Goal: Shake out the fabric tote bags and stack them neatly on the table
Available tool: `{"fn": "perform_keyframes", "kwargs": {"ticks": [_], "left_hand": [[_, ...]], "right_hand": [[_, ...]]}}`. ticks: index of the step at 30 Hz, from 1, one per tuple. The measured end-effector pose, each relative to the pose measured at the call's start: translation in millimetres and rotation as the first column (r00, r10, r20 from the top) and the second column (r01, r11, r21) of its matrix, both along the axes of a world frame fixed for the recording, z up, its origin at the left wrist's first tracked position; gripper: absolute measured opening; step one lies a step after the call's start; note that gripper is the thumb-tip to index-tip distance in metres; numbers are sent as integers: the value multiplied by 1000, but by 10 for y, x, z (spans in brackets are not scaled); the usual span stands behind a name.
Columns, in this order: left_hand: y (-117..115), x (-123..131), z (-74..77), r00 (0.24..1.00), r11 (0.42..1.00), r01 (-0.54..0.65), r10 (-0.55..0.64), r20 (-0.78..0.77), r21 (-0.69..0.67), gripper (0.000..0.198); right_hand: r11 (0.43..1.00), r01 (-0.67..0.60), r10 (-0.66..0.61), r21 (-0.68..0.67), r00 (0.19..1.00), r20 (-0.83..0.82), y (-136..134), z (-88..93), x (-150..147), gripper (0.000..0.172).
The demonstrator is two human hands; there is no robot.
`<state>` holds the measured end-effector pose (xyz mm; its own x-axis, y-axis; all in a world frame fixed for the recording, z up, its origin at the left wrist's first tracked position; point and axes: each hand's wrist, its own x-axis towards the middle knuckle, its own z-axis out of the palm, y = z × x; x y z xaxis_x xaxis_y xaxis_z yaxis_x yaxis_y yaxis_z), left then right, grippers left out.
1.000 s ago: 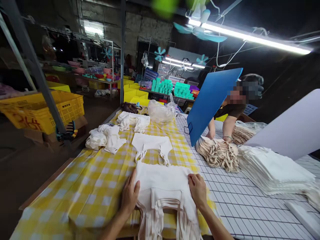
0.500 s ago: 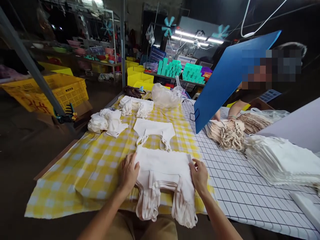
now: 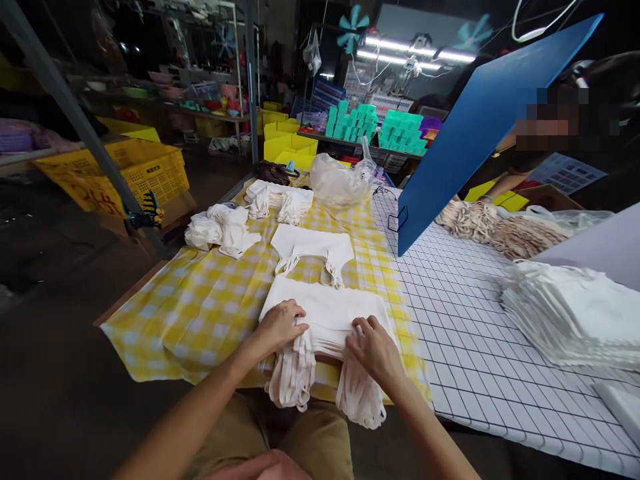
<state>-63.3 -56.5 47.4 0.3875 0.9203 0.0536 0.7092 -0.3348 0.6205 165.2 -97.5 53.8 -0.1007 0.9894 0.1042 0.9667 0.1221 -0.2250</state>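
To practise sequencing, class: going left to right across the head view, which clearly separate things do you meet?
Yellow plastic crate, crumpled white fabric heap, camera wearer's left hand, camera wearer's right hand, layered white fabric stack.

1. The one view looked out from the person's head, above the knees (image 3: 315,440) and the near edge of the worktop (image 3: 470,333).
2. It faced forward and down across the worktop, with lit tubes (image 3: 400,55) in the far background near the top.
3. The left fingers (image 3: 293,311) and right fingers (image 3: 363,324) sat close, low and central.
4. Its wide field reached a yellow crate (image 3: 157,175) at left and a blue panel (image 3: 475,133) at right, both farther off.
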Motion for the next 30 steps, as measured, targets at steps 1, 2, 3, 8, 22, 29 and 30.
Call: {"fn": "perform_keyframes", "kwargs": {"ticks": [1, 2, 3, 8, 22, 29, 30], "left_hand": [[-4, 13, 23, 999, 1000, -4, 4, -36, 0, 21], [-10, 24, 47, 997, 1000, -1, 1, -75, 3, 21], [-18, 33, 68, 994, 1000, 6, -5, -112, 9, 21], [-49, 38, 69, 986, 998, 48, -42, -158, 38, 29], [285, -120, 119, 996, 982, 19, -3, 86, -189, 28], [347, -93, 79, 991, 977, -15, 42, 127, -211, 29], [352, -92, 68, 990, 978, -20, 48, 133, -209, 29]], "right_hand": [[1000, 22, -23, 19, 999, 49, -11, -18, -34, 18], [999, 39, -41, 26, 995, 91, -19, -31, -65, 18], [998, 53, -56, 26, 990, 128, -23, -39, -96, 17], [998, 57, -63, 37, 972, 226, -11, -40, -197, 18], [979, 7, -61, -206, 965, -257, 319, 124, 155, 18], [886, -26, -288, -463, 752, -593, 439, 91, 313, 22], [875, -41, -304, -482, 729, -613, 451, 80, 336, 27]]}}
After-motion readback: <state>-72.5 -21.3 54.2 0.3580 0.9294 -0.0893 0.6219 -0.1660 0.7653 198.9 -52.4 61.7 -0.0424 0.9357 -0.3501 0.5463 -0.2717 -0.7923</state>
